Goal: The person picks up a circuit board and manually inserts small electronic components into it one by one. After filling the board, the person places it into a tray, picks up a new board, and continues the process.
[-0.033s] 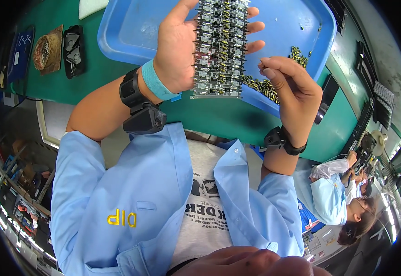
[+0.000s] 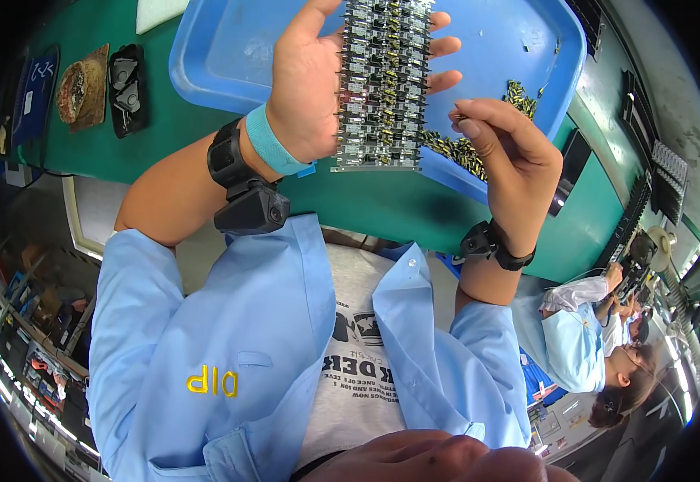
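My left hand (image 2: 302,100) supports a long panel of circuit boards (image 2: 382,88) from beneath, its fingertips showing past the right edge. Rows of small black, silver and yellow parts cover the panel, and its far end runs out of the picture. Just right of the panel, my right hand (image 2: 519,165) is closed in a pinch. A tiny dark piece shows at its fingertips, too small to name. Below and behind that hand lies a heap of small yellow-and-black components (image 2: 456,149) in a shallow blue tray (image 2: 221,76).
A green tabletop (image 2: 318,197) carries the tray. To the left sit a black box (image 2: 127,92), a brown round object (image 2: 77,92) and a blue folder (image 2: 38,96). A dark flat device (image 2: 571,169) lies right of the tray. Another person (image 2: 579,341) works at the right.
My left hand and the panel have shifted very slightly left. The right hand keeps its pinch in the same place.
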`<control>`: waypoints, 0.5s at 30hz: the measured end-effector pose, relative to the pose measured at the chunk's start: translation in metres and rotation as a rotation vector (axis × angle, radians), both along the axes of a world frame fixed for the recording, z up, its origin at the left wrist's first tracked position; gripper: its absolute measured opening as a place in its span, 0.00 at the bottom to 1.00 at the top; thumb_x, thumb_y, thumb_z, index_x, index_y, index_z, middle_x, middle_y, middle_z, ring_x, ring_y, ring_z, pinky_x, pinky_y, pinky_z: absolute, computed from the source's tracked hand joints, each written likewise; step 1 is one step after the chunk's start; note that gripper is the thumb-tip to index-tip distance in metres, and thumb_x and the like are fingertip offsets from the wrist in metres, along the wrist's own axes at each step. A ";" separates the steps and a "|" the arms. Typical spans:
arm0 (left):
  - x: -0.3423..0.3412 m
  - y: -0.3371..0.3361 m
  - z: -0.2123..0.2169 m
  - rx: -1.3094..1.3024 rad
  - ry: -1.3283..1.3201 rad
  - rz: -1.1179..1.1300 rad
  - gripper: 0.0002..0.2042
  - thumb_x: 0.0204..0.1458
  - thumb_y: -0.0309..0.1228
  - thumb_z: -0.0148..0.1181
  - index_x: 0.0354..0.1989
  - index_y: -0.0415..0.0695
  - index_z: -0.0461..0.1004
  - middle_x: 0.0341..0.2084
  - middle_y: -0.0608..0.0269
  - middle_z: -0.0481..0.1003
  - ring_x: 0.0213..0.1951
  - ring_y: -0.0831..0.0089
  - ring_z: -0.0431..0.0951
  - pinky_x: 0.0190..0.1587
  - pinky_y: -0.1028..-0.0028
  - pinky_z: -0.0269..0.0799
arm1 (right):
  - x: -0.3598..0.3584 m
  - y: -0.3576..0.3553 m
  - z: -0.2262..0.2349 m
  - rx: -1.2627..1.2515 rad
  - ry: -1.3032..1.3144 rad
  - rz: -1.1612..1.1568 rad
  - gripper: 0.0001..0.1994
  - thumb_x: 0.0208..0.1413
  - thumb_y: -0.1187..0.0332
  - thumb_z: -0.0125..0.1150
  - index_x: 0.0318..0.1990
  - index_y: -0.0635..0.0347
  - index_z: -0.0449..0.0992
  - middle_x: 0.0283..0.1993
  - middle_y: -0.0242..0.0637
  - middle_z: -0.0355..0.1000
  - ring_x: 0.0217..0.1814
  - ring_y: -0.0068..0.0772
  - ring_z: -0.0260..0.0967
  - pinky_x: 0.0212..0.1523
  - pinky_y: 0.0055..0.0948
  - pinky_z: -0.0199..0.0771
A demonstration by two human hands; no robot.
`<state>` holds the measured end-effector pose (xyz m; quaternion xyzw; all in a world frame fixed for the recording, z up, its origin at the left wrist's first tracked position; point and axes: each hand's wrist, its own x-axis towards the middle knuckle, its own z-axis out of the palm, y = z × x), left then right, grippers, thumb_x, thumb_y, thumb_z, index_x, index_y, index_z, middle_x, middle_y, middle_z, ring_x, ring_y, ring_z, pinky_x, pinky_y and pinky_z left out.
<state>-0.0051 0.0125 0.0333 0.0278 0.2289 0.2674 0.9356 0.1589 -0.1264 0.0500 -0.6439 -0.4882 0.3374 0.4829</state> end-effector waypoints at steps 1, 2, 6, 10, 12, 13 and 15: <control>-0.003 0.001 -0.014 -0.035 -0.216 -0.016 0.32 0.73 0.52 0.37 0.75 0.41 0.59 0.69 0.46 0.68 0.69 0.49 0.69 0.74 0.45 0.62 | -0.003 0.000 0.002 -0.019 0.068 -0.032 0.07 0.60 0.81 0.67 0.45 0.69 0.81 0.43 0.41 0.82 0.44 0.28 0.79 0.45 0.25 0.78; -0.005 0.003 -0.016 -0.071 -0.432 -0.032 0.32 0.73 0.52 0.37 0.75 0.41 0.59 0.69 0.45 0.68 0.69 0.49 0.69 0.75 0.45 0.62 | -0.005 0.000 0.005 -0.039 0.137 -0.062 0.06 0.61 0.82 0.67 0.44 0.71 0.81 0.44 0.42 0.82 0.45 0.30 0.80 0.48 0.27 0.79; -0.003 -0.001 -0.010 -0.019 -0.295 -0.024 0.33 0.73 0.53 0.37 0.75 0.38 0.59 0.69 0.44 0.68 0.70 0.49 0.68 0.75 0.46 0.61 | -0.002 -0.003 0.000 -0.024 0.121 -0.045 0.05 0.61 0.83 0.66 0.43 0.72 0.80 0.43 0.43 0.81 0.46 0.31 0.79 0.51 0.28 0.79; -0.001 0.000 -0.008 -0.001 -0.150 -0.049 0.34 0.73 0.53 0.37 0.73 0.35 0.59 0.69 0.44 0.68 0.70 0.50 0.68 0.76 0.49 0.61 | -0.003 -0.002 -0.005 0.074 -0.049 0.053 0.06 0.58 0.83 0.68 0.42 0.70 0.80 0.42 0.41 0.80 0.46 0.33 0.77 0.50 0.30 0.76; -0.001 0.000 -0.008 -0.015 -0.160 -0.062 0.34 0.73 0.53 0.37 0.73 0.33 0.60 0.69 0.44 0.68 0.70 0.50 0.68 0.75 0.50 0.61 | -0.007 0.001 -0.005 0.114 -0.106 0.094 0.07 0.56 0.83 0.69 0.41 0.69 0.80 0.42 0.41 0.79 0.45 0.34 0.76 0.49 0.31 0.75; 0.001 0.000 -0.007 -0.027 -0.144 -0.060 0.34 0.73 0.53 0.37 0.72 0.32 0.60 0.69 0.44 0.68 0.69 0.51 0.68 0.75 0.51 0.62 | -0.011 0.002 -0.001 0.171 -0.232 0.141 0.08 0.54 0.81 0.70 0.41 0.66 0.81 0.42 0.39 0.79 0.45 0.35 0.75 0.48 0.32 0.73; 0.003 0.000 -0.005 -0.051 -0.113 -0.055 0.35 0.73 0.53 0.37 0.71 0.31 0.61 0.68 0.45 0.69 0.69 0.52 0.69 0.75 0.53 0.63 | -0.018 0.005 0.002 0.285 -0.483 0.231 0.10 0.49 0.78 0.72 0.41 0.60 0.83 0.42 0.34 0.79 0.44 0.39 0.71 0.45 0.34 0.69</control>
